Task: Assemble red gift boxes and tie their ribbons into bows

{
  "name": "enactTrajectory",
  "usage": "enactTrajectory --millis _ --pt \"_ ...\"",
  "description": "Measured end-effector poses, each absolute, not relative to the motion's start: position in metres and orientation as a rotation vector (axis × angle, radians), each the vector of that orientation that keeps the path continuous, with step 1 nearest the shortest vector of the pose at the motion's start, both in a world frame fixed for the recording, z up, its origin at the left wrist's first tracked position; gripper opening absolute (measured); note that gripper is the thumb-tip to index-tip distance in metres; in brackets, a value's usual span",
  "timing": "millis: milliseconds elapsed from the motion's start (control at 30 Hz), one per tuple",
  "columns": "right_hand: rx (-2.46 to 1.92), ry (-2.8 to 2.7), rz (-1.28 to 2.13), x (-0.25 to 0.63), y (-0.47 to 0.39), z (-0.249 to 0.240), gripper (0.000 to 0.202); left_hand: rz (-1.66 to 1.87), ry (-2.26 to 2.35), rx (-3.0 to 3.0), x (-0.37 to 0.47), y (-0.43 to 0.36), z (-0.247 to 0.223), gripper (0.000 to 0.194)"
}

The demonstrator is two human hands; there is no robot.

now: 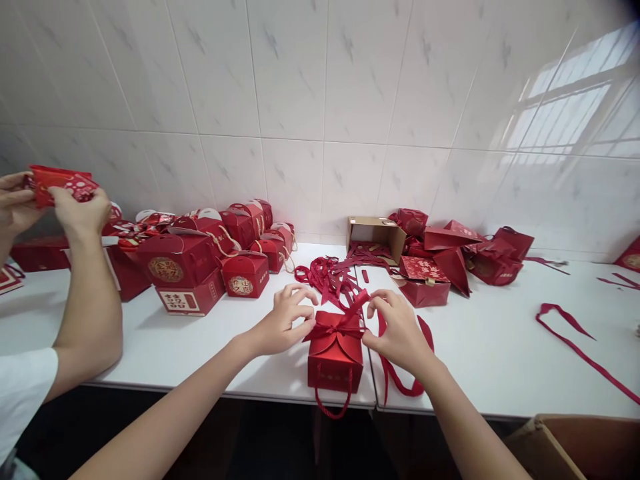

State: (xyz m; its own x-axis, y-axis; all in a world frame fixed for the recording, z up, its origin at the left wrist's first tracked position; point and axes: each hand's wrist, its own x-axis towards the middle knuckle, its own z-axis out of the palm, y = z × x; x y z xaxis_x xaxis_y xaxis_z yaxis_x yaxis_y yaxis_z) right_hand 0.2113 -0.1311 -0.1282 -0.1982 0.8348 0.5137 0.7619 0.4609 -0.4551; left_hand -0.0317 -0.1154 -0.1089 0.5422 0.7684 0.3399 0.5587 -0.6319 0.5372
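Note:
A small red gift box (335, 360) with folded flaps stands at the table's front edge, its rope handle (334, 412) hanging over the side. Tied across its top is a dark red ribbon (345, 325). My left hand (286, 321) pinches the ribbon at the left of the knot, thumb and forefinger close together. On the opposite side, my right hand (397, 328) has its fingers curled and closed on the ribbon's other part. A long ribbon tail (400, 381) lies beside the box under my right wrist.
Stacked red gift boxes (180, 260) stand at the left. Loose ribbons (325, 275) lie behind my box, near an open cardboard box (377, 233). More red boxes (425, 280) pile up at the right. A co-worker's hands (80, 210) hold a red packet (63, 185).

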Motion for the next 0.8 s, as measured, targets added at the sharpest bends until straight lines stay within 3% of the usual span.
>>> enactTrajectory --millis 133,333,433,533,600,667,733,800 --pt "-1.304 -1.954 0.146 0.212 -0.13 -0.132 0.024 0.873 1.003 2.557 -0.04 -0.114 -0.109 0.027" --pt "-1.33 -1.922 0.284 0.213 -0.134 -0.136 0.032 0.737 1.325 2.923 -0.054 -0.107 -0.12 0.023" --pt "-1.302 -1.872 0.362 0.216 -0.137 -0.141 0.032 0.813 1.387 2.836 -0.053 -0.109 -0.127 0.025" --pt "-1.146 -1.809 0.678 0.221 -0.138 -0.147 0.033 0.936 1.357 2.558 -0.05 -0.11 -0.135 0.022" --pt "-0.982 -1.803 0.95 0.224 -0.138 -0.153 0.052 1.0 1.283 2.42 -0.048 -0.111 -0.142 0.017" --pt "-0.889 -1.85 1.096 0.221 -0.141 -0.158 0.086 1.072 1.179 2.29 -0.048 -0.111 -0.15 0.022" --pt "-0.909 -1.893 1.101 0.216 -0.144 -0.162 0.106 1.135 1.071 2.142 -0.048 -0.111 -0.157 0.043" --pt "-0.96 -1.866 1.054 0.214 -0.148 -0.164 0.105 1.149 1.084 2.121 -0.053 -0.108 -0.159 0.066"
